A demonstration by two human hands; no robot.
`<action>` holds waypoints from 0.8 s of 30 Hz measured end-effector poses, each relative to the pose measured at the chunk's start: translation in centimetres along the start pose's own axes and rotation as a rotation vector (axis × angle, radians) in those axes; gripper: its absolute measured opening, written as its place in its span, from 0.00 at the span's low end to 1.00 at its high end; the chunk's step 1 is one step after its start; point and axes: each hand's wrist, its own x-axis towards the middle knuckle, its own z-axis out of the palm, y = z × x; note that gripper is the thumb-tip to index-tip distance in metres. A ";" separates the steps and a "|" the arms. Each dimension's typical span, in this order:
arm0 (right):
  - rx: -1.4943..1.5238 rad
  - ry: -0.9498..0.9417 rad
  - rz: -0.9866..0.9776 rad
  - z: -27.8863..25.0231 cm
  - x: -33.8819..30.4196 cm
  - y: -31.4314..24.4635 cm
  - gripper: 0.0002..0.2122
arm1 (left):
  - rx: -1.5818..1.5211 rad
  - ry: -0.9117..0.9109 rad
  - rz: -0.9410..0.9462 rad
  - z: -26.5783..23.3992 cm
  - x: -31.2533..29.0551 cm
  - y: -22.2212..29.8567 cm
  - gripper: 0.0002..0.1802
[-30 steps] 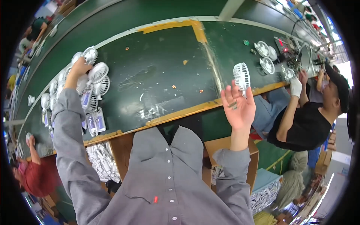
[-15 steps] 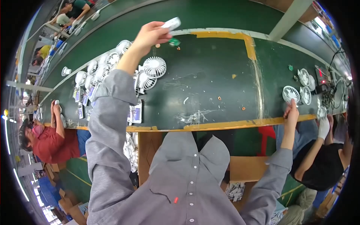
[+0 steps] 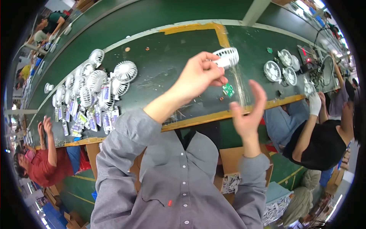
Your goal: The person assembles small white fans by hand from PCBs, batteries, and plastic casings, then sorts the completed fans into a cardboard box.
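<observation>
My left hand (image 3: 200,74) is closed on a white ribbed fan (image 3: 228,57), held above the table and seen nearly edge-on. Just below that hand shows a small green circuit board (image 3: 228,90); whether wires join it to the fan I cannot make out. Nearer the table's front edge, my right hand (image 3: 249,112) is raised, thumb and fingers apart, with nothing in it. Several white fans (image 3: 272,71) stand on the table beyond my right hand. A heap of white fans (image 3: 97,81), with purple-and-white parts (image 3: 106,122) before it, lies on the left.
A device with a red light (image 3: 308,55) and cables stands at the far right. A co-worker's gloved hand (image 3: 315,104) is beside it, at a fan. Another person in red (image 3: 45,166) sits at left. Yellow tape (image 3: 190,28) marks the dark table; cardboard boxes (image 3: 232,160) are below.
My left hand has come from the far side toward the right and nearer, carrying the white fan. My right hand has left the fans on the right, moved leftward and opened.
</observation>
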 end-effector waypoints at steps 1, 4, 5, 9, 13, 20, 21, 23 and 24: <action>0.023 0.041 -0.045 0.7 -0.7 -1.0 0.29 | -0.011 -0.007 -0.031 1.1 -0.1 -0.9 0.18; -0.004 0.143 0.036 1.0 -2.6 -0.5 0.13 | 0.010 0.011 -0.064 3.6 -0.2 -3.7 0.18; 0.079 0.141 0.149 1.0 -3.4 0.3 0.12 | 0.000 -0.007 -0.065 3.9 -0.2 -4.7 0.18; 0.359 0.244 0.389 1.4 -4.1 1.0 0.19 | 0.497 0.051 0.288 5.2 -0.6 -7.1 0.14; 0.814 0.344 0.785 0.1 -2.0 3.0 0.15 | 0.978 -0.056 0.628 6.6 -0.3 -8.8 0.18; 0.611 0.372 0.919 -3.8 0.3 9.1 0.10 | 0.993 -0.236 0.578 4.2 -3.1 -7.1 0.28; 0.474 0.308 0.901 -5.0 0.3 11.2 0.10 | 1.089 -0.180 0.546 2.4 -4.1 -5.9 0.28; 0.240 0.269 0.862 -5.5 1.5 14.0 0.13 | 1.302 0.040 0.521 -3.3 -6.0 -4.4 0.29; 0.172 0.235 0.813 -5.9 1.9 16.2 0.14 | 1.404 0.163 0.512 -6.5 -6.9 -3.5 0.31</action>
